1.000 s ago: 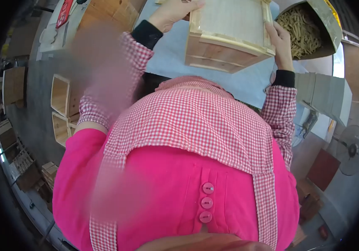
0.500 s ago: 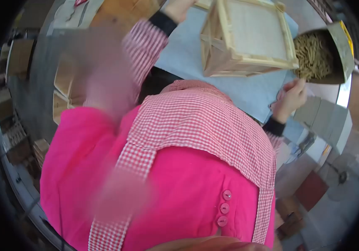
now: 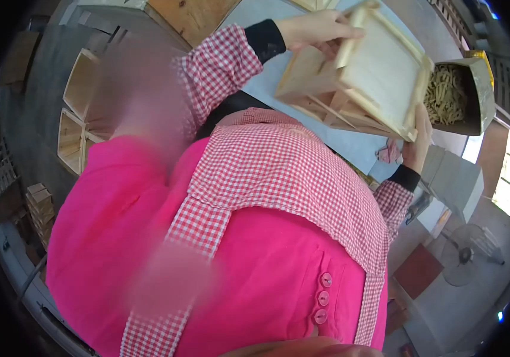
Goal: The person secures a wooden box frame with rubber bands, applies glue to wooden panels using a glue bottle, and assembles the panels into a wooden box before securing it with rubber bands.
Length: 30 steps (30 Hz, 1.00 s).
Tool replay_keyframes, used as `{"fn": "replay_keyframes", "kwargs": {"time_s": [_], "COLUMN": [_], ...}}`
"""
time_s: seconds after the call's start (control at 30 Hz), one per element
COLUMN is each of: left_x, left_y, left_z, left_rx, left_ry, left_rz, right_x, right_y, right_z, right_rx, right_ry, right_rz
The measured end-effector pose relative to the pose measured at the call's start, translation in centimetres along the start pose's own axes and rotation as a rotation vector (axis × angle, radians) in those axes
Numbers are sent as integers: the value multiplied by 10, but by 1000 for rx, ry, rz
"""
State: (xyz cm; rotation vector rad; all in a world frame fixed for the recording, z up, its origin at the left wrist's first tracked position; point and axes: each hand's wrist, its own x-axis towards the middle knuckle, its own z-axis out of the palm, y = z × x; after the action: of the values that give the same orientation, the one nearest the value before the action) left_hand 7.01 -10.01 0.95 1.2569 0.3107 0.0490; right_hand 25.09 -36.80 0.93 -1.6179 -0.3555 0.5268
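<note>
A light wooden box with a framed pale panel (image 3: 383, 68) is tilted above the light blue work surface (image 3: 267, 21). My left hand (image 3: 320, 30) grips its upper left edge, fingers curled over the frame. At the lower right corner, my right hand (image 3: 421, 132) is closed round the frame. Slats show on the side of the box facing me, and part of its interior is hidden. Right beside it, an open carton (image 3: 479, 104) lies on its side, holding many short tan sticks (image 3: 445, 95). A crumpled pink cloth (image 3: 389, 153) lies close to my right wrist.
Several open wooden boxes (image 3: 75, 140) stand to the left, with stacked wooden pieces (image 3: 39, 205) below them. A brown board (image 3: 189, 18) lies at the upper left. To the right are a grey carton (image 3: 454, 178) and a standing fan (image 3: 466, 256).
My left hand has come right from the far edge onto the box. My right hand has left the stick carton and taken the box's corner. The box is now tilted.
</note>
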Motion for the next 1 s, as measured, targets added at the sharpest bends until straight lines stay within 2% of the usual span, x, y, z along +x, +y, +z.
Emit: {"fn": "replay_keyframes", "kwargs": {"time_s": [0.07, 0.1, 0.2, 0.27, 0.33, 0.37, 0.43, 0.47, 0.5, 0.57, 0.6, 0.67, 0.73, 0.8, 0.87, 0.93, 0.97, 1.0], "left_x": [-6, -7, -4, 1, 0, -3, -4, -2, 3, 13, 14, 12, -10, -7, -9, -10, -7, 0], "left_y": [-12, -17, -21, -18, -14, -12, -12, -16, -22, -25, -29, -20, 2, -17, -40, -63, -81, -105], "left_z": [6, 7, 5, 8, 6, 5, 11, 12, 10, 11, 11, 1, 22, 16, 3, -19, -30, -45], "left_rx": [212, 203, 269, 264, 277, 312, 382, 390, 325, 202, 214, 305, 188, 229, -61, -368, -341, -317], "left_ry": [285, 292, 256, 291, 320, 351, 387, 375, 345, 284, 257, 179, 237, 243, 219, 282, 362, 448], "left_rz": [15, 12, 245, 276, 297, 360, 487, 483, 394, 234, 246, 227, 270, 264, 20, -113, -135, -160], "right_x": [8, 8, 7, 3, -12, -9, -2, -3, 0, 19, 21, 6, 0, 4, 7, 21, 28, 33], "right_y": [-6, -6, -4, -10, -19, -13, 5, 11, 17, 19, 19, 7, -2, 20, 55, 91, 102, 112], "right_z": [11, 13, 7, 4, 11, 18, 10, 2, -2, -2, -8, -9, 5, 4, 1, -2, -2, -2], "right_rx": [-62, -93, -175, -221, -95, -80, -210, -282, -275, -183, -135, -97, 20, -13, -53, -193, -175, 94], "right_ry": [-135, -207, -215, -249, -57, -72, -84, -72, -51, -119, -149, -110, -76, -74, -73, 110, 126, 100], "right_rz": [-55, -74, -107, -128, -151, -149, -288, -357, -359, -204, -127, -144, -158, -140, -127, -336, -353, -136]}}
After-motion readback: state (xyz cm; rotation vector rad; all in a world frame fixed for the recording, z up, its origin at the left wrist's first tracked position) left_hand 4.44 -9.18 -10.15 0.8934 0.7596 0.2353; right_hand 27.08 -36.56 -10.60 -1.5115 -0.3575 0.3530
